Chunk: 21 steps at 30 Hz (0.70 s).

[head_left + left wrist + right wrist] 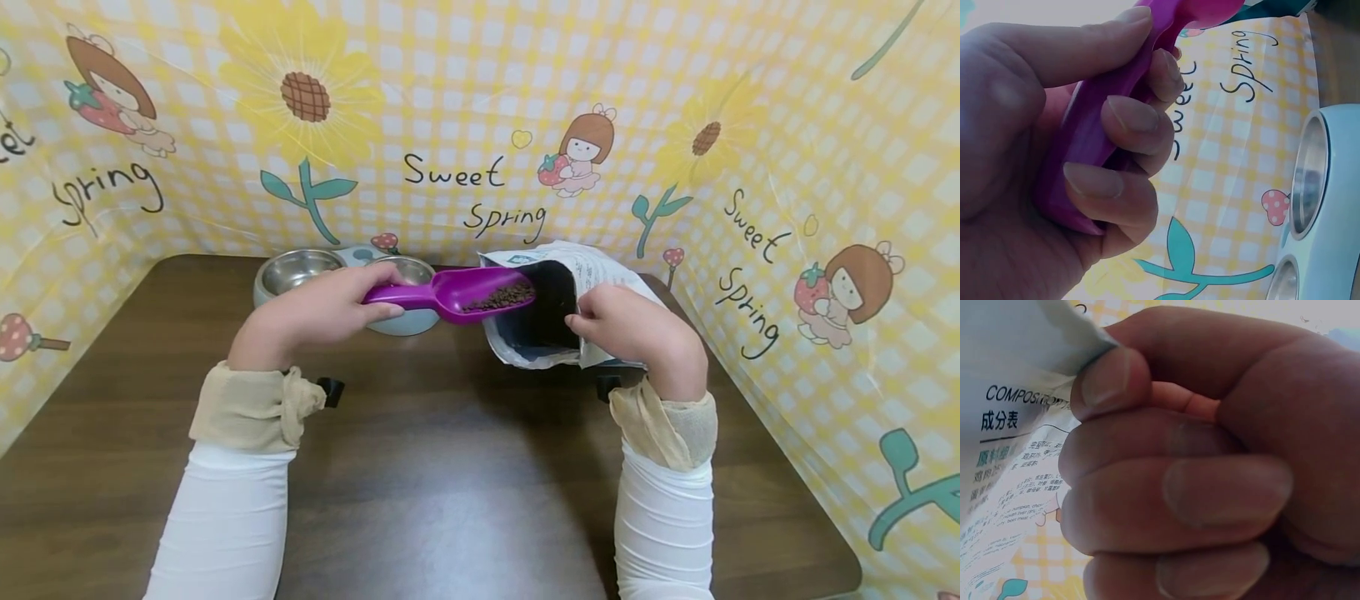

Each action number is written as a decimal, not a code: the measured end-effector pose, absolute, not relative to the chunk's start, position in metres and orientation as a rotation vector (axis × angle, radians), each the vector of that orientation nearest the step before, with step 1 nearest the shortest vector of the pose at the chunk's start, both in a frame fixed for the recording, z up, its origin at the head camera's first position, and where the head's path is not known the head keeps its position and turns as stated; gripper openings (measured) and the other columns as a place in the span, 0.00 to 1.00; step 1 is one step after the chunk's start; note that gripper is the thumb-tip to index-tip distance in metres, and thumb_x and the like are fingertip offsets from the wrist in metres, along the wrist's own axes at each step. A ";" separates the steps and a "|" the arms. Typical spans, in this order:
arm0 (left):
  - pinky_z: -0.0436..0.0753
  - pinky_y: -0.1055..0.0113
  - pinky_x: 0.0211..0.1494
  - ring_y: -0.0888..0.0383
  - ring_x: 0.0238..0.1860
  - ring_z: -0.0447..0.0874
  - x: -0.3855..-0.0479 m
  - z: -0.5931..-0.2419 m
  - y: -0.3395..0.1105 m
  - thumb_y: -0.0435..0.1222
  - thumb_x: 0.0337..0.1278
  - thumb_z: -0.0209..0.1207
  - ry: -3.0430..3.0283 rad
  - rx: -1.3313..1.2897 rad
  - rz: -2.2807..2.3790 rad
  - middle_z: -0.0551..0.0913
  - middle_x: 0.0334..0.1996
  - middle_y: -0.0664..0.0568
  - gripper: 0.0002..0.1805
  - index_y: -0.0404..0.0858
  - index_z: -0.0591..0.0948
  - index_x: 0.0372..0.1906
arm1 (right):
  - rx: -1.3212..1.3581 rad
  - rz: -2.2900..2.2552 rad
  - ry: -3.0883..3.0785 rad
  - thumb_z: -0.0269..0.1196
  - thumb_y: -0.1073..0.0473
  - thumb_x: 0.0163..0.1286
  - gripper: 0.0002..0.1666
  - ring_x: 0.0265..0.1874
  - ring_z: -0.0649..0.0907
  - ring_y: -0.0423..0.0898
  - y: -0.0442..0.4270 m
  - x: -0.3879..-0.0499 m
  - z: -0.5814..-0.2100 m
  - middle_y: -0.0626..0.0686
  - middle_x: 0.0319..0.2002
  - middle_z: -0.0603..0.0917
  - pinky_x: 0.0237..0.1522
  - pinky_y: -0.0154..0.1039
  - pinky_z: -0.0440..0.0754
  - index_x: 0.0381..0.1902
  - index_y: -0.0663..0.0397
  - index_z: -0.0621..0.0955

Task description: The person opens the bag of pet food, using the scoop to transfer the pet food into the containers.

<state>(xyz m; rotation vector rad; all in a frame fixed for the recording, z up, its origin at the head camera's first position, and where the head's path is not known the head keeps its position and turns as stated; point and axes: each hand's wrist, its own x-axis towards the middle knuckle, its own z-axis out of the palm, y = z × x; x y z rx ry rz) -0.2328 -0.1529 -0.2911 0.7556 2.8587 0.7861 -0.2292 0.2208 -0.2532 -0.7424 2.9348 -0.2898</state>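
Observation:
A purple scoop (450, 296) carries brown kibble (501, 297) in its bowl. My left hand (322, 307) grips its handle, and in the left wrist view the fingers curl round the purple handle (1094, 134). The scoop's tip is at the mouth of a white printed bag (600, 265) with a dark inside. My right hand (637, 329) pinches the bag's rim on the right. Seen from the right wrist, thumb and forefinger hold the edge of the printed bag (1016, 356). How much the bag contains is hidden.
Behind my left hand stands a pale blue double feeder with two steel bowls (300, 268), partly covered by that hand. Everything rests on a dark wooden table (435, 467). A yellow checked cloth (450, 100) with printed flowers and figures walls in the back and sides.

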 end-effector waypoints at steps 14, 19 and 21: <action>0.74 0.59 0.48 0.53 0.44 0.75 -0.228 -0.287 -0.186 0.46 0.83 0.59 2.830 0.691 0.847 0.81 0.42 0.50 0.13 0.46 0.81 0.60 | -0.735 -0.291 2.930 0.59 0.57 0.81 0.28 0.20 0.70 0.43 0.222 -0.230 -0.254 0.44 0.17 0.65 0.30 0.39 0.70 0.16 0.48 0.70; 0.73 0.63 0.43 0.55 0.40 0.72 -0.225 -0.287 -0.200 0.45 0.81 0.61 2.830 0.640 0.875 0.77 0.37 0.51 0.10 0.48 0.82 0.57 | -0.735 -0.292 2.935 0.59 0.57 0.80 0.28 0.19 0.70 0.42 0.223 -0.230 -0.254 0.43 0.17 0.65 0.30 0.38 0.70 0.15 0.47 0.71; 0.73 0.64 0.42 0.56 0.39 0.72 -0.225 -0.288 -0.205 0.44 0.81 0.61 2.819 0.615 0.898 0.77 0.36 0.51 0.09 0.48 0.82 0.56 | -0.732 -0.297 2.931 0.59 0.57 0.81 0.28 0.19 0.70 0.42 0.223 -0.230 -0.254 0.43 0.17 0.65 0.30 0.38 0.70 0.15 0.47 0.71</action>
